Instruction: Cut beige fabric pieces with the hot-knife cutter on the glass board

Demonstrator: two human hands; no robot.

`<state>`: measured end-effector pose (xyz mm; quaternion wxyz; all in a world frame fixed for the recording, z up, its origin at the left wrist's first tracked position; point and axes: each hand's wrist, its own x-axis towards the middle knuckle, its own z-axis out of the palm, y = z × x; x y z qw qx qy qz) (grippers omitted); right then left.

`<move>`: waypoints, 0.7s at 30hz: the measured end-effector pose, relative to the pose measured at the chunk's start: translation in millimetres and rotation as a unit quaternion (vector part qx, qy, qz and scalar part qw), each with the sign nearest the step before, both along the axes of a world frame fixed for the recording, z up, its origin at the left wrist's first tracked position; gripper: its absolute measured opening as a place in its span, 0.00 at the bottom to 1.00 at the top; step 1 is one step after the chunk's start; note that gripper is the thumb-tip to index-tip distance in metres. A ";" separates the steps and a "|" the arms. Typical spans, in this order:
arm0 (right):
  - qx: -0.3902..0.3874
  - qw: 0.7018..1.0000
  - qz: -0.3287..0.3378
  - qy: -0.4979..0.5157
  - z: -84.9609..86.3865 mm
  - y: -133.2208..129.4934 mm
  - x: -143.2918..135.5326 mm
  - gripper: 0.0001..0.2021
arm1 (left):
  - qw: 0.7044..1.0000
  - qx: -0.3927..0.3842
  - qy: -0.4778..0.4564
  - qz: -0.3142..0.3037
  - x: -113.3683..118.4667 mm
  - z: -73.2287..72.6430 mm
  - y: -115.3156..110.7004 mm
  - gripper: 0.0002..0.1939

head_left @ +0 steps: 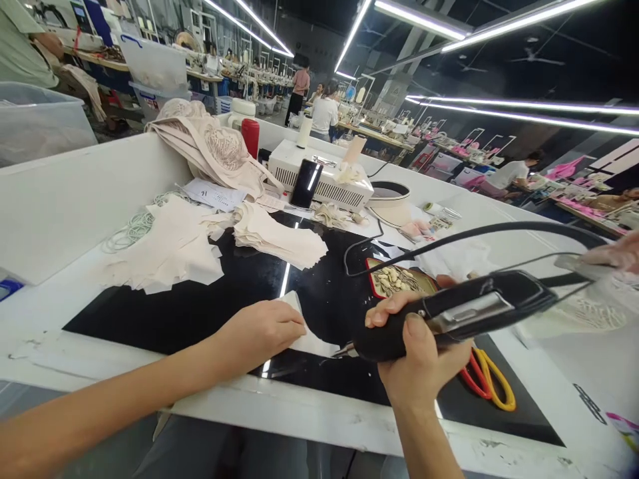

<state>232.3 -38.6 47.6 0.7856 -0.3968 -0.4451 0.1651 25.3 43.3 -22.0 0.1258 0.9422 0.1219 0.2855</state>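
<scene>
My left hand (pixel 269 329) is closed on a small cream fabric piece (pixel 314 342), pressing it against a glossy black sheet (pixel 239 266). The piece's lower right corner lies beside the metal tip of a black corded handheld tool (pixel 479 299). That tool is in my right hand (pixel 424 359), with fingers wrapped round its body and the thumb on the near side. A silver lever runs along it. Whether the tip touches the fabric I cannot tell. Farther back on the sheet lie a cream fabric stack (pixel 279 236) and loose cream pieces (pixel 174 246).
Red-and-yellow-handled scissors (pixel 486 382) lie by my right wrist. A red tray (pixel 394 279) holds small pale pieces. Behind stand a white vented box (pixel 324 169), a phone (pixel 306 184) and heaped bras (pixel 214 143). Another person's blurred hand (pixel 616 253) reaches in at right, near the cord.
</scene>
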 end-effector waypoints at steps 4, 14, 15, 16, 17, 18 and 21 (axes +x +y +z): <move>-0.012 1.000 -0.002 -0.020 -3.6 6.5 9.5 0.19 | 0.998 0.002 0.063 0.005 -17.5 6.7 9.3 0.09; -0.096 0.987 -0.091 -0.091 2.4 24.8 12.7 0.27 | 0.967 -0.109 0.211 0.089 -11.5 25.7 -36.9 0.08; -0.103 0.987 -0.096 -0.084 2.3 26.1 12.2 0.27 | 0.958 -0.146 0.229 0.094 -10.6 30.9 -38.7 0.07; -0.107 0.987 -0.097 -0.076 2.2 27.1 11.5 0.27 | 0.949 -0.170 0.246 0.102 -9.7 36.6 -38.7 0.07; -0.107 0.987 -0.096 -0.069 2.1 27.8 10.7 0.26 | 0.942 -0.177 0.262 0.111 -8.6 42.5 -37.0 0.07; -0.106 0.988 -0.093 -0.062 2.1 28.2 9.8 0.24 | 0.939 -0.168 0.275 0.119 -7.0 48.1 -33.8 0.07; -0.091 0.991 -0.081 -0.049 3.0 27.7 6.5 0.20 | 0.950 -0.100 0.271 0.115 1.9 59.3 -17.1 0.04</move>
